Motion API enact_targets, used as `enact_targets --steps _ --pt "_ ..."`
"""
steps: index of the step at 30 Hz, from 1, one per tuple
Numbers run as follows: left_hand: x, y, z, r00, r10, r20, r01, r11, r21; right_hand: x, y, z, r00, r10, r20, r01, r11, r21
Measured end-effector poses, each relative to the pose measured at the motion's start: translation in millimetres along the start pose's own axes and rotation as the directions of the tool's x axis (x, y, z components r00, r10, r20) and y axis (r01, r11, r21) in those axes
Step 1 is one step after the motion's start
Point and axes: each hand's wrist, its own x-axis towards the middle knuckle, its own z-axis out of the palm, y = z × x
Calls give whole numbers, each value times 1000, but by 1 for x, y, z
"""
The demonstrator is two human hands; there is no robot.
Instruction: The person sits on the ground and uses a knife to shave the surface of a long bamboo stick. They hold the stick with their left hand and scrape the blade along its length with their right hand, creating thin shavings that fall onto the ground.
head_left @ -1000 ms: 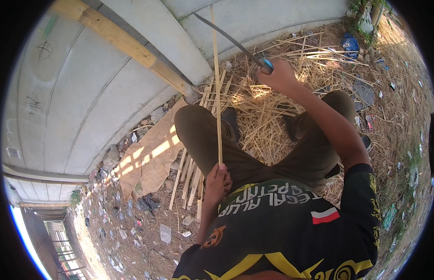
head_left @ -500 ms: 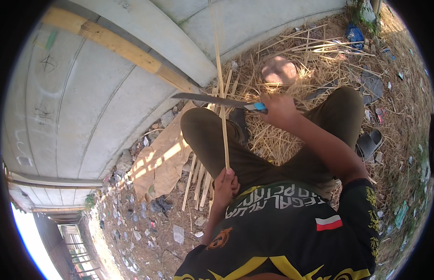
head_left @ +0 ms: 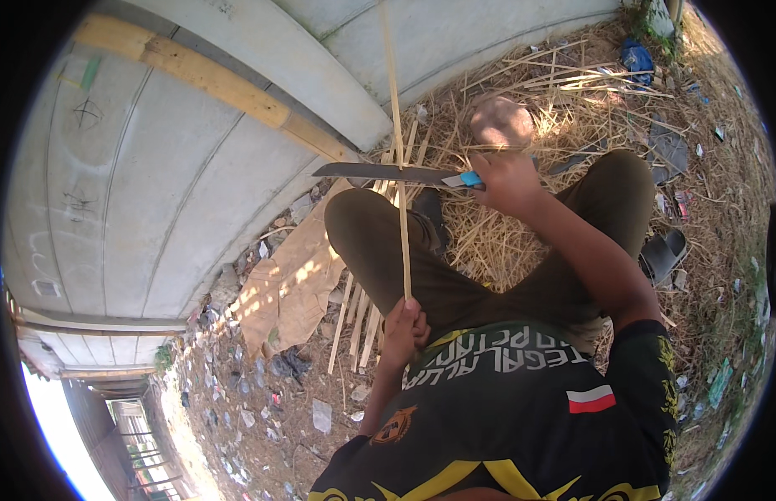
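On my feed I log: grey wall [head_left: 116, 225], upper left; brown cardboard [head_left: 283, 305] near its base; long pale strip [head_left: 405, 250] extending toward the wall; knife [head_left: 358, 172] crossing the strip. Right hand [head_left: 510, 185] wrapped round the knife's handle; left hand [head_left: 404, 328] pinching the strip's near end.

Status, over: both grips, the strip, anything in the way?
Left grip closed on pale strip, near end. Right grip closed on long knife, blue handle. Knife across strip, contact unclear. Nothing seen blocking the crossing.
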Motion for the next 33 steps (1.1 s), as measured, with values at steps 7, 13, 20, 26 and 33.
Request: enact_targets --steps 7,13,20,26,33 --pt "-4 -7 -3 999 51 20 -51 998 36 -4 0 -15 974 -161 -161 167 986 26" --pt "0 -3 1 999 24 33 -26 998 57 -15 -8 -11 945 -323 -61 327 942 72" --pt "-2 -2 8 1000 21 -16 -18 990 139 4 8 -2 962 -220 -160 215 975 -46" --pt "8 -4 -1 999 16 32 -19 996 84 -9 -13 -4 975 -191 -116 189 982 -27" --pt "3 3 7 999 -42 23 39 989 145 15 33 -6 952 293 -90 -303 943 -136"
